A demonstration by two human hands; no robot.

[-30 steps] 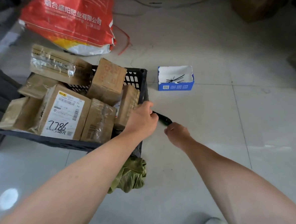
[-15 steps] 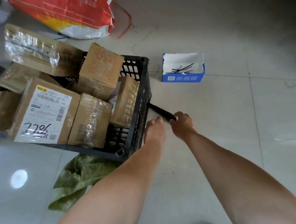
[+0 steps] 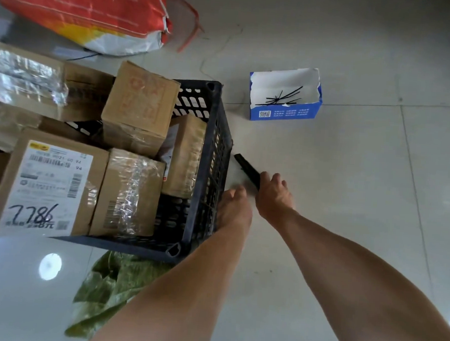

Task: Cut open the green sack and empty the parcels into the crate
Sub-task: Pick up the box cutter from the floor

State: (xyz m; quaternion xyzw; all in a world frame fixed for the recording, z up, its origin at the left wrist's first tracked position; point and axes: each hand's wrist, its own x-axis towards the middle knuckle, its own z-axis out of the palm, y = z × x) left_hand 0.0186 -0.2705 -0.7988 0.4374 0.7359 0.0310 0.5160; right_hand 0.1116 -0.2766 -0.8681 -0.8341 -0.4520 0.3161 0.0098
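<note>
Sack: crumpled and limp on the floor, tucked against the near corner of the crate. Looks emptied, so probably just dropped there out of the way.

Parcels: piled in the crate, heaped above the rim, some hanging over the left and far edges for lack of room lower down.

Right hand: wrapped tight round the cutter, dark end poking out toward the crate's right wall. Can't tell if any blade's out. Guessing it's kept low and pointed away from the body for safety, with the cutting apparently done.

Left hand: loose, fingers relaxed, holding nothing, right beside the crate's right wall. Touching or not, can't tell.

Blue box with black ties sits further out on the floor, red bag beyond the crate's far edge.
</note>
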